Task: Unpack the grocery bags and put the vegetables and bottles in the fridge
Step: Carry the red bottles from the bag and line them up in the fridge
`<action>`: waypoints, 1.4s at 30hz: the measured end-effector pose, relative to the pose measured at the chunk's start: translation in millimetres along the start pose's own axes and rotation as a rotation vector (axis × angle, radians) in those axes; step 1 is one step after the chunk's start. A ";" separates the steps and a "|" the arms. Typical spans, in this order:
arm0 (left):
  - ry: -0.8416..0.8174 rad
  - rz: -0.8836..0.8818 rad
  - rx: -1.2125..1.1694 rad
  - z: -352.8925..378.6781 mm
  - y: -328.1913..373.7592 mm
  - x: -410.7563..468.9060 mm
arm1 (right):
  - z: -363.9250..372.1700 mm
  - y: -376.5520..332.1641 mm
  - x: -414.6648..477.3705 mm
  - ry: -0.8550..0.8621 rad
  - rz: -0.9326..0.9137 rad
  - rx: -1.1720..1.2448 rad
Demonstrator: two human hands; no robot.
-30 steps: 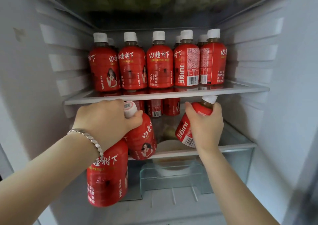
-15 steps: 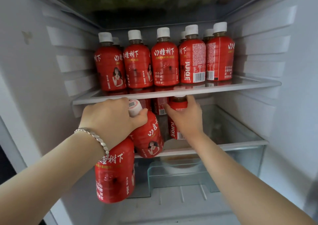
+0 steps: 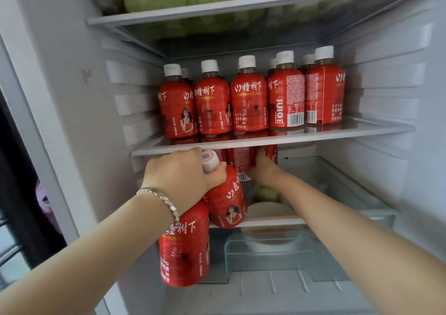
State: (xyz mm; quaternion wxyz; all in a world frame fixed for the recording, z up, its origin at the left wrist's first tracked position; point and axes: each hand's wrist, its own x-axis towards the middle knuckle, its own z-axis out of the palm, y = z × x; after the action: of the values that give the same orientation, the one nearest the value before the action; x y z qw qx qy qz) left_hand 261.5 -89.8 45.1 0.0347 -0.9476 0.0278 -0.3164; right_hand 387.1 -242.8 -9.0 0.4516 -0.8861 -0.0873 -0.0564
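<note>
Two red bottles (image 3: 224, 199) are held by their necks in the left grip (image 3: 178, 177), with the fingers curled tight round both at once. They are probably bunched like this so that the other hand is free to do the placing. One is tipped, with its white cap poking out by the thumb. The other hangs lower, in front of the lower shelf (image 3: 277, 222). Neither has been put down yet.

The right grip (image 3: 264, 170) is reached in under the middle shelf (image 3: 337, 135) and is wrapped round a third bottle (image 3: 271, 153), deep on the lower shelf beside another one. That spot seems to be used because the middle shelf is filled by a row of bottles (image 3: 248, 104).

Every bottle is dressed in a red wrap with white writing and topped with a white cap. A picture of a person is printed on some.
</note>
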 end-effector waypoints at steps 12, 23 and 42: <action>0.048 0.191 -0.091 -7.4 11.5 -0.7 | 22.9 -11.1 -119.7 0.150 -0.348 0.342; 0.355 0.090 -0.214 8.3 5.6 6.5 | -11.6 17.1 -130.6 0.701 0.002 0.865; 0.450 0.005 -0.232 12.9 -0.4 1.6 | -12.5 31.4 -60.1 0.717 -0.077 0.407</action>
State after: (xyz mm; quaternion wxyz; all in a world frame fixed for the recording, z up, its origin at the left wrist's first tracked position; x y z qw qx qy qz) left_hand 270.6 -88.9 35.8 -0.0805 -0.8509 0.0731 -0.5139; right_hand 334.5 -277.2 -37.3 0.6170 -0.6991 0.0331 -0.3598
